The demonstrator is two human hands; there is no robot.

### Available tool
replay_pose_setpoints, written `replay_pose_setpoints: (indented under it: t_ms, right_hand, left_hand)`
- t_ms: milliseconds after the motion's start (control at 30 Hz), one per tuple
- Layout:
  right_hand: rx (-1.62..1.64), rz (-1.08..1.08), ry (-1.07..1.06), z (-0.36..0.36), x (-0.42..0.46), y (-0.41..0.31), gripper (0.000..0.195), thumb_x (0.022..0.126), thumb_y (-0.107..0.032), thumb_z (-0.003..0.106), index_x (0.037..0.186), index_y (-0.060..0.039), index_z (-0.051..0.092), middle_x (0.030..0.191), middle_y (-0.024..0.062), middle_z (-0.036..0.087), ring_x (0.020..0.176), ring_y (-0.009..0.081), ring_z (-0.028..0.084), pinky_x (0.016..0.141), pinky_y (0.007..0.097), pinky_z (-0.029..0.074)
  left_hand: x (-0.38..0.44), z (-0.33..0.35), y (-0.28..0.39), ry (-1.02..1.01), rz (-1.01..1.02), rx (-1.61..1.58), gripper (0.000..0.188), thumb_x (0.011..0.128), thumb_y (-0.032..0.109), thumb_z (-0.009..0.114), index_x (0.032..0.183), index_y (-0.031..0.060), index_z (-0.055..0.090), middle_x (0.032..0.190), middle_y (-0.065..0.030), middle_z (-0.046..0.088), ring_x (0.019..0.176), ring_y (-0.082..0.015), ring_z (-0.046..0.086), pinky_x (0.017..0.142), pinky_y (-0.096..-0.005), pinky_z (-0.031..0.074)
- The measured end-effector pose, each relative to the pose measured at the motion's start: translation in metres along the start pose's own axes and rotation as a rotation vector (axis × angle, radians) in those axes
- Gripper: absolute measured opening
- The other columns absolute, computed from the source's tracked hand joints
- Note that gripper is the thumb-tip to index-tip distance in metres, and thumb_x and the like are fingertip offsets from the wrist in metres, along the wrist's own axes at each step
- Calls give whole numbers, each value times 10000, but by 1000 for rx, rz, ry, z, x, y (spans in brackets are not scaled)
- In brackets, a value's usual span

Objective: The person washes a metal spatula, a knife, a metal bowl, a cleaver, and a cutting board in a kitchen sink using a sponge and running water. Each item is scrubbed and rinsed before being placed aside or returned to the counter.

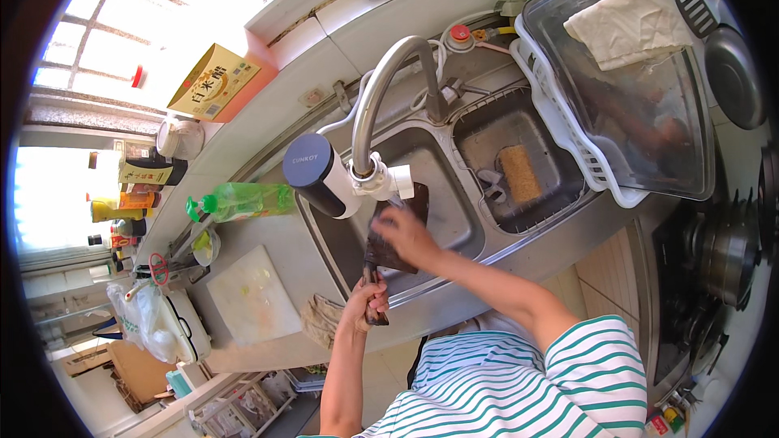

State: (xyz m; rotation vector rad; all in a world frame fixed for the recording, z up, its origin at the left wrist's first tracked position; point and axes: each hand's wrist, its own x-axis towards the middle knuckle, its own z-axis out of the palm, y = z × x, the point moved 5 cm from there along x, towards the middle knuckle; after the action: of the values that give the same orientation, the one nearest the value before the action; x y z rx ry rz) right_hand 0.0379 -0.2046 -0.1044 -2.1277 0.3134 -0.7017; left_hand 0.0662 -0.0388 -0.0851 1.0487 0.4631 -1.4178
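Note:
My left hand [366, 301] grips the handle of a dark cleaver [415, 201] over the left basin of a steel double sink [450, 219]. Its wide blade lies under the faucet outlet. Blurred by motion, my right hand [409, 236] is at the blade's face with fingers bent; whether they pinch anything is hidden. Above the blade, a curved steel faucet [389, 73] carries a white water filter [325, 179] with a dark cap. A thin stream seems to fall from the outlet beside my right fingers.
Left of the sink are a green soap bottle [249, 199], a white cutting board [254, 295] and a brown rag [322, 319]. The right basin holds a tan sponge [519, 174] in a wire rack. A white basket [563, 115] with a clear lid [651, 134] stands to the right.

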Motion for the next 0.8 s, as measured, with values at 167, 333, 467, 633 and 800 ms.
replay_pose_setpoints:
  t_ms: [167, 333, 467, 633, 800]
  right_hand:
    - [-35, 140, 18, -16, 5, 58, 239, 806, -93, 552, 1036, -99, 615, 988, 131, 537, 932, 282, 532, 767, 358, 458]
    - [6, 104, -54, 0, -20, 8, 221, 831, -131, 533, 1038, -123, 609, 1031, 136, 527, 937, 296, 529, 756, 368, 466]
    - [90, 10, -85, -4, -13, 18, 232, 818, -91, 533, 1031, -131, 616, 1016, 137, 525, 951, 298, 526, 777, 363, 464]
    - [-26, 231, 71, -11, 17, 31, 219, 816, -103, 536, 1018, -112, 618, 1024, 146, 541, 930, 315, 531, 770, 385, 452]
    - [64, 69, -135, -1, 19, 9, 232, 820, -123, 543, 1040, -85, 605, 1046, 135, 537, 955, 329, 514, 780, 395, 450]
  left_hand:
    - [-8, -2, -1, -4, 50, -33, 227, 768, -43, 503, 961, 74, 490, 610, -10, 427, 391, -70, 357, 370, -224, 323]
    - [0, -7, 1, -7, 36, -90, 210, 769, -55, 509, 922, 83, 467, 602, -14, 430, 397, -81, 366, 380, -242, 335]
    - [-8, -11, 0, -3, 48, -29, 214, 770, -51, 515, 932, 80, 464, 600, -16, 424, 396, -82, 365, 380, -241, 335]
    - [-2, 4, 2, -40, 15, -54, 223, 770, -50, 518, 944, 79, 467, 611, -16, 429, 395, -80, 365, 381, -239, 337]
    - [-10, -6, 0, -43, -20, 14, 226, 766, -40, 528, 946, 81, 464, 624, -17, 435, 396, -82, 375, 378, -238, 331]
